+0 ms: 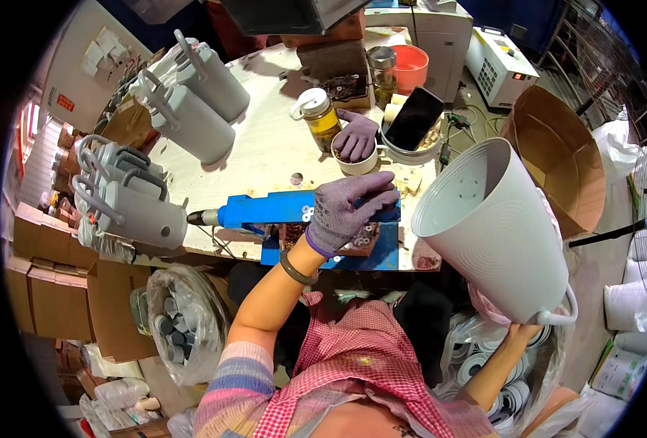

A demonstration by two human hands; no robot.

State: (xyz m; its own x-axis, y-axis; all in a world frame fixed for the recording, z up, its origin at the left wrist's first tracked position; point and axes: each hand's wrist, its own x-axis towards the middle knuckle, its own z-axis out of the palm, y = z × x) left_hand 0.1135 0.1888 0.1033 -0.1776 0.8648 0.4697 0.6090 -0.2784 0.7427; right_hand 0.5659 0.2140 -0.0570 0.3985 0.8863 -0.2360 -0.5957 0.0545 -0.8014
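Grey bucket (510, 244): near right; looks light, stiff; grab its handle (557, 319)
Right hand (526, 331): at its bottom; fingers hidden, can't tell grip
Left hand (344, 212): half open, seems empty

We see a red-orange sticker (65, 101) with pale print low on the pale panel (82, 33) at the upper left, and white paper sheets (106, 47) above it, their writing too small for us to read. On the white machine (493, 62) at the upper right we see a small red lit display (518, 76), its figures too tiny to tell. A white package (619, 374) near the right edge bears print too blurred for us.
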